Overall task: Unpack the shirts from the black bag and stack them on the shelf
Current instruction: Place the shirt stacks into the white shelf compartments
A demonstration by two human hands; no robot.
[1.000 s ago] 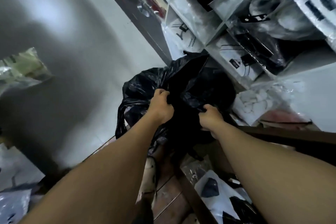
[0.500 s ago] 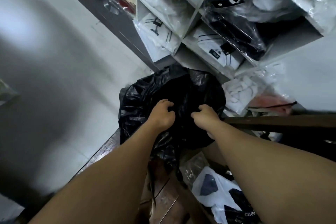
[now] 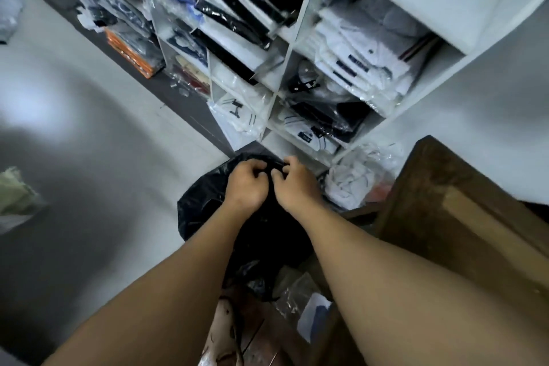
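Note:
A black plastic bag (image 3: pixel 202 211) sits on the pale floor just below a white cubby shelf (image 3: pixel 300 24). My left hand (image 3: pixel 246 184) and my right hand (image 3: pixel 295 184) are side by side at the bag's top, both with fingers pinched on the gathered black plastic. The bag's contents are hidden. The shelf's compartments hold folded shirts in clear wrappers, white ones (image 3: pixel 365 62) at the right and black ones (image 3: pixel 237 18) in the middle.
A brown wooden piece of furniture (image 3: pixel 439 211) stands to the right of the bag. Wrapped white shirts (image 3: pixel 353 184) lie on the floor between it and the shelf. More packets (image 3: pixel 315 318) lie near my feet, and a greenish packet (image 3: pixel 15 196) at far left.
My hands have come together at the bag's top, now almost touching. The view has tilted up, showing more of the shelf.

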